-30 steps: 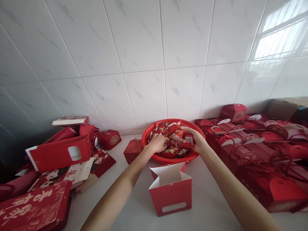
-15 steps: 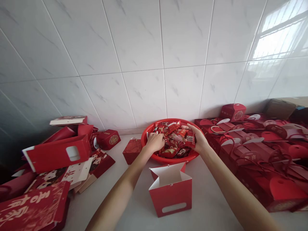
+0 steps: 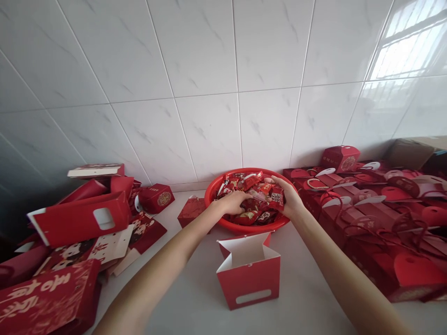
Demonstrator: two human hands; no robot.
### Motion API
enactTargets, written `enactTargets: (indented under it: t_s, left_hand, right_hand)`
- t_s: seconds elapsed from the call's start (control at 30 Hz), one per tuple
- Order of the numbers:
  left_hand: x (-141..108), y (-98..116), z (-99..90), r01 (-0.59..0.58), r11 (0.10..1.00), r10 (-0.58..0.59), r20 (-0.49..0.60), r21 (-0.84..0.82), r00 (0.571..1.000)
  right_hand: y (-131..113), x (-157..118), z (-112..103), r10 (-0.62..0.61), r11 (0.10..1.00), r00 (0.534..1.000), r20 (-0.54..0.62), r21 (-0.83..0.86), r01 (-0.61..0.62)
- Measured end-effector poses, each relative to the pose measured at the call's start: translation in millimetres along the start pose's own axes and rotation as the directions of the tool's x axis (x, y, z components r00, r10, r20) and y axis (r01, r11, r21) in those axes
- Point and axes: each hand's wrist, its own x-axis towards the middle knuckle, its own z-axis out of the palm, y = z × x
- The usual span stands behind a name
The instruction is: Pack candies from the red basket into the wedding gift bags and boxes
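Observation:
A red plastic basket (image 3: 251, 229) is heaped with wrapped candies (image 3: 246, 217) in mostly red and some clear wrappers. My left hand (image 3: 236, 202) reaches over the heap from the left, index finger stretched out and thumb apart below. Its fingertips are beside a clear-wrapped candy (image 3: 257, 194); I see nothing held in it. At the basket's right side, my right hand (image 3: 289, 197) holds a red candy packet (image 3: 277, 198) with white print against its palm and fingers. In front of the basket stands a red paper box (image 3: 254, 284), its top open and its inside white.
A small red box (image 3: 192, 212) stands left of the basket. Red boxes, some flattened, form a pile (image 3: 84, 218) farther left. Many red gift boxes with cord handles (image 3: 370, 209) crowd the right. A brown carton (image 3: 408, 153) sits behind them, and a tiled wall (image 3: 209, 135) rises at the back.
My left hand has moved right over the candies, its fingers uncurling from a bent grip. My right hand stays at the basket's right side with the red packet. The view has tilted slightly.

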Motion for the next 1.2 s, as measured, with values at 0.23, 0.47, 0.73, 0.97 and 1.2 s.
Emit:
enactTargets:
  t_s: [0.23,0.47,0.73,0.97,1.2]
  left_hand:
    - [6,-1,-3.0,0.006,0.999,-0.005,0.032,-0.033,0.999]
    - [-2,7,-6.6,0.17,0.985,-0.168,-0.166,-0.001,0.972]
    - [-4,4,-3.4,0.258,0.962,-0.274,-0.306,-0.093,0.912]
    - [-6,0,-3.1,0.111,0.937,-0.239,-0.378,-0.33,0.895]
    - [-7,-3,-1.5,-0.01,0.904,-0.194,-0.431,-0.428,0.881]
  right_hand:
    - [1,2,-3,0.009,1.0,0.999,-0.032,0.008,-0.009]
    - [-2,-1,3,0.012,0.999,0.995,-0.099,0.05,-0.007]
    - [-4,-4,5,-0.007,0.992,0.985,-0.17,0.126,0.029]
    - [-5,-7,10,-0.004,0.992,0.981,-0.194,0.121,0.028]
    - [-5,-12,17,0.023,0.988,0.975,-0.223,0.151,0.011]
